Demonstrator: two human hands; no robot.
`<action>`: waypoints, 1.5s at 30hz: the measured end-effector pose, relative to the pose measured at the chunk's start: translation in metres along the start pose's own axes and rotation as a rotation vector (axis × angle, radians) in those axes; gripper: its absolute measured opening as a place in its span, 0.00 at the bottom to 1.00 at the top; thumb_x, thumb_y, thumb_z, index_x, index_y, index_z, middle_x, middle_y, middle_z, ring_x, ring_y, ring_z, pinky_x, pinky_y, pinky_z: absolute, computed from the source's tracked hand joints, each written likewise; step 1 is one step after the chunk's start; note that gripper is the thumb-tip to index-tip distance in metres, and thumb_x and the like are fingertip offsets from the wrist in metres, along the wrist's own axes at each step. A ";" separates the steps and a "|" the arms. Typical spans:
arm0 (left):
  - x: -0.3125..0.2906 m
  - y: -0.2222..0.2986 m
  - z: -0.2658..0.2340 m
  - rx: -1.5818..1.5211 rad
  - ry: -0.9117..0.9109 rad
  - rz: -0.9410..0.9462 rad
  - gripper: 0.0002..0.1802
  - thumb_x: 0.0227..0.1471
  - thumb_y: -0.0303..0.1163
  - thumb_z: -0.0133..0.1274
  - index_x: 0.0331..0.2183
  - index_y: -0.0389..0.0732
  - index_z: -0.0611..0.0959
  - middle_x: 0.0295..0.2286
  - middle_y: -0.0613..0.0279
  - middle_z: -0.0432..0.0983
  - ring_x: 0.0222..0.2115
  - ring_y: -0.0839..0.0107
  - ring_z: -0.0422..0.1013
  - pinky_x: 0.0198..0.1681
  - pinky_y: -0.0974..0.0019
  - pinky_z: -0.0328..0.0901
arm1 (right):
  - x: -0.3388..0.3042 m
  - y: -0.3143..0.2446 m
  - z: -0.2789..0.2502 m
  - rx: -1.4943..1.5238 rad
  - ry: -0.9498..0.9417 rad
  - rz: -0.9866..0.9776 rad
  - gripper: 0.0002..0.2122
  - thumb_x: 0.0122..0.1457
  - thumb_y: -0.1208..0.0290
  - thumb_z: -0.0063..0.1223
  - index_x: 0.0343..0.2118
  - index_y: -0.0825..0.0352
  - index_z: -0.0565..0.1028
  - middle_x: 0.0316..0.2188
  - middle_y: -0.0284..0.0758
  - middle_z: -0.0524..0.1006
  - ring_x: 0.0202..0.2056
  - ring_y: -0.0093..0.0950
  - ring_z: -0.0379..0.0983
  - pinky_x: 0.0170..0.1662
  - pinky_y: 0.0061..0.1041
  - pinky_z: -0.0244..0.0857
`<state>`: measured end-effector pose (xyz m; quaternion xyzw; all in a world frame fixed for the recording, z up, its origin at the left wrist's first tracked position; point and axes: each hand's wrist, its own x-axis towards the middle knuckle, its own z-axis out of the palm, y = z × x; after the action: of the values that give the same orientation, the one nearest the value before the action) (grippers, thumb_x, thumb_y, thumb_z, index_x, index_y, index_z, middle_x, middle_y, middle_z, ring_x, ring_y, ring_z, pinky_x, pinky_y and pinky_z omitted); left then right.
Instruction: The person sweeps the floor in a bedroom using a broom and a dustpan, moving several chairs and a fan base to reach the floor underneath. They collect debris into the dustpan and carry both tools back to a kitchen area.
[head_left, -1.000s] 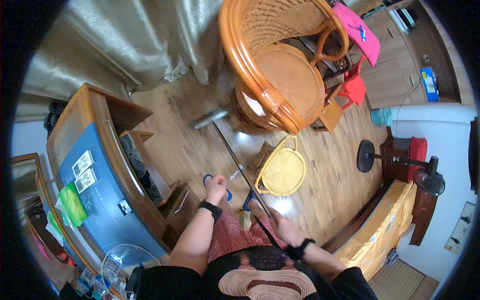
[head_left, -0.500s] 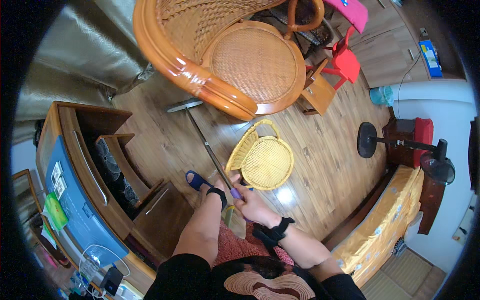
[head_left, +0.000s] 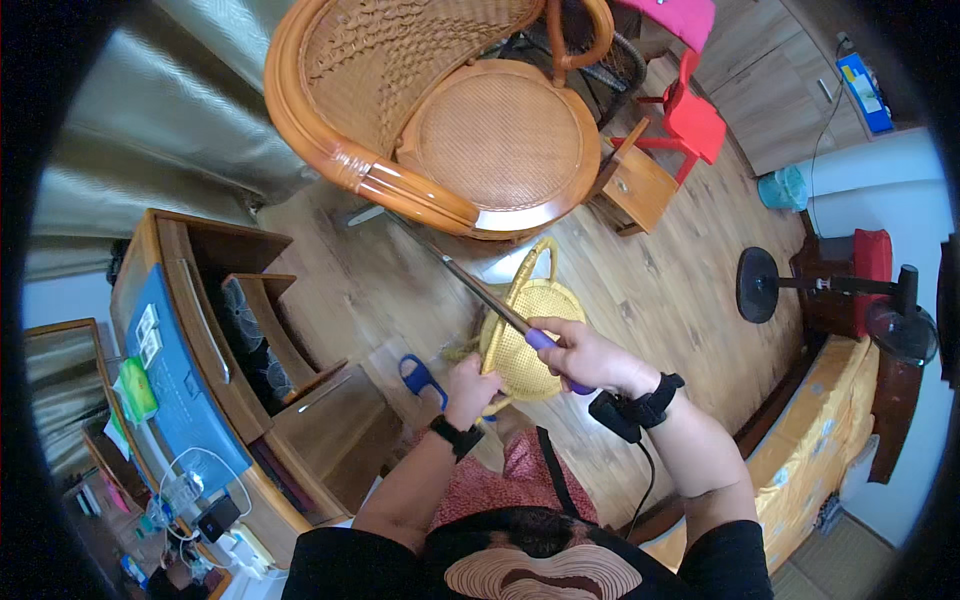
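Note:
My right hand (head_left: 590, 358) is closed around the purple grip of a long-handled flat mop (head_left: 480, 290). The pole slants away to the far left, and its flat head shows only partly beside the large rattan armchair (head_left: 505, 140). My left hand (head_left: 470, 392) grips the rim of a small yellow wicker chair (head_left: 522, 368), which stands tilted in front of me. The pole crosses over this chair's back. Blue slippers (head_left: 422, 378) are on my feet, the left one plainly visible.
Left stands a wooden cabinet with an open drawer (head_left: 275, 345) and a blue top (head_left: 175, 400). Past the armchair are a wooden stool (head_left: 638, 188) and a red chair (head_left: 695, 122). On the right are a teal bin (head_left: 782, 188), a black stand fan (head_left: 758, 285) and a bed with yellow cover (head_left: 815, 430).
My left hand has left the mop pole and taken hold of the small wicker chair, which is now tilted. My right hand has moved right and up with the mop grip.

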<state>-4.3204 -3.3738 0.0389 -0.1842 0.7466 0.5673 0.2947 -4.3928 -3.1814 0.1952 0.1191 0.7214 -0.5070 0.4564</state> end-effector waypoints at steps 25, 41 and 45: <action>-0.050 -0.011 -0.279 -0.086 0.517 0.153 0.03 0.38 0.19 0.47 0.20 0.36 0.71 0.15 0.63 0.70 0.13 0.79 0.64 0.15 0.76 0.58 | 0.111 0.111 0.076 -0.451 0.214 -0.263 0.13 0.50 0.71 0.45 0.40 0.66 0.70 0.29 0.49 0.74 0.35 0.45 0.71 0.37 0.36 0.64; 0.110 -0.064 -0.332 -0.523 0.493 0.237 0.05 0.41 0.19 0.49 0.25 0.36 0.72 0.21 0.58 0.74 0.17 0.76 0.67 0.21 0.77 0.61 | -0.139 0.184 0.110 -0.914 0.160 0.499 0.26 0.51 0.72 0.41 0.54 0.44 0.60 0.27 0.42 0.76 0.32 0.40 0.74 0.33 0.39 0.67; 0.139 -0.088 -0.356 -0.566 0.469 0.203 0.06 0.42 0.20 0.51 0.28 0.35 0.73 0.24 0.58 0.74 0.22 0.73 0.71 0.25 0.76 0.65 | -0.183 0.187 0.106 -0.984 0.253 0.687 0.18 0.54 0.65 0.42 0.49 0.45 0.68 0.29 0.41 0.76 0.31 0.40 0.74 0.33 0.38 0.67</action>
<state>-4.4546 -3.7316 -0.0514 -0.3081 0.6220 0.7199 -0.0047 -4.1155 -3.1314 0.2141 0.1793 0.8398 0.0796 0.5062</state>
